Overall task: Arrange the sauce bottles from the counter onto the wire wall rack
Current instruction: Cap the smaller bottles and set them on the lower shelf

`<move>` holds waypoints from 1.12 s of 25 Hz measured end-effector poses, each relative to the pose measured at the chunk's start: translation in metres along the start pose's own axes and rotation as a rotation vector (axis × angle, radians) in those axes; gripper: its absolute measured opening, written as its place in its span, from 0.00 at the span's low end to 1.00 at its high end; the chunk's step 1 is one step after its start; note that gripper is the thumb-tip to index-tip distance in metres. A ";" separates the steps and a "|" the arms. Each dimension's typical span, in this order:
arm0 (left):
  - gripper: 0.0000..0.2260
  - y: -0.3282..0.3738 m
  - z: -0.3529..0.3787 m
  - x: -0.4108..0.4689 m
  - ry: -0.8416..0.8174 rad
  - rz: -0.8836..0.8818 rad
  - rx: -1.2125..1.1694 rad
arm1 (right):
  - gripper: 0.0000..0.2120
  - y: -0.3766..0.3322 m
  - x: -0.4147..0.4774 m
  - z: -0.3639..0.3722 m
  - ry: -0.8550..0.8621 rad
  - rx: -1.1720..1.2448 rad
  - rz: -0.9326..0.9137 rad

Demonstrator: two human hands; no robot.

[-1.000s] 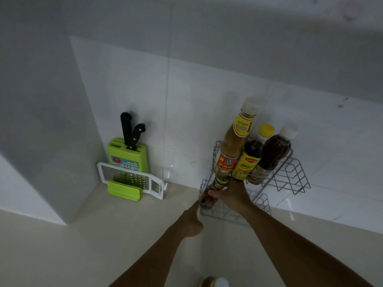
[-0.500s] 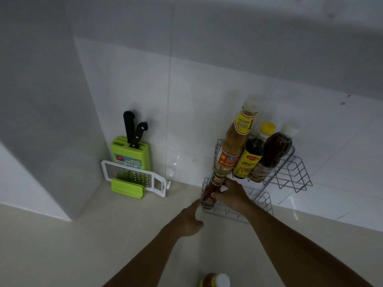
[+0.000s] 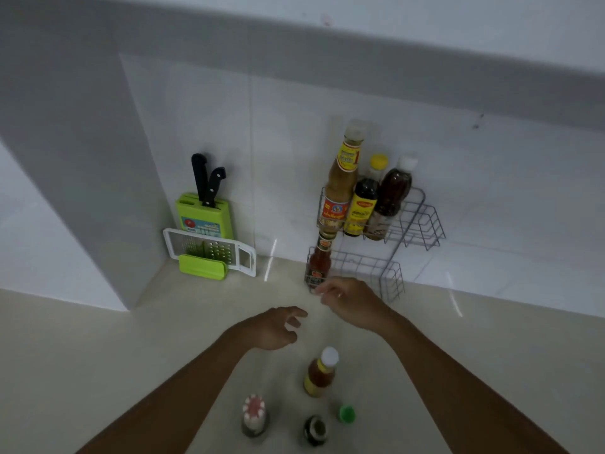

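A small red sauce bottle [image 3: 318,262] stands upright in the wire rack's [image 3: 389,273] lower tier, left end. At its 5 o'clock the right hand [image 3: 348,298] hovers loosely open, empty. The left hand [image 3: 273,327], fingers spread, hangs empty over the worktop [image 3: 98,355], with a white-capped bottle [image 3: 320,371] at its 5 o'clock.

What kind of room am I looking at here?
Most likely a home kitchen corner. A green knife block with a grater stands on a pale counter against white wall tiles, and a wire wall rack holds sauce bottles, with more bottles waiting on the counter.
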State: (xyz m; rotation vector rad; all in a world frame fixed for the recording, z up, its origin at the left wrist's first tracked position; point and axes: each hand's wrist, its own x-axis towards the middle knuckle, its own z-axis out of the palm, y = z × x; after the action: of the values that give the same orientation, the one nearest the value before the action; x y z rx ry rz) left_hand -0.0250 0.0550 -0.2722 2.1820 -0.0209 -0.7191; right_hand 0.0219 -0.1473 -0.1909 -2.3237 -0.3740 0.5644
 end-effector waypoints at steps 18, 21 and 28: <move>0.22 0.047 0.015 -0.082 0.296 0.348 -0.184 | 0.09 -0.044 -0.110 -0.011 0.358 0.172 -0.315; 0.14 0.068 -0.001 -0.096 0.197 0.399 -0.242 | 0.17 -0.059 -0.107 -0.033 0.418 -0.317 -0.514; 0.15 0.089 -0.006 -0.103 0.330 0.318 -0.168 | 0.20 -0.073 -0.083 -0.041 0.516 -0.704 -0.397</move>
State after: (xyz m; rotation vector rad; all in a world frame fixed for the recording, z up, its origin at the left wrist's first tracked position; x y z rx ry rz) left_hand -0.0889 0.0254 -0.1550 2.0465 -0.1289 -0.1725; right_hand -0.0376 -0.1533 -0.0894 -2.8104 -0.8522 -0.4343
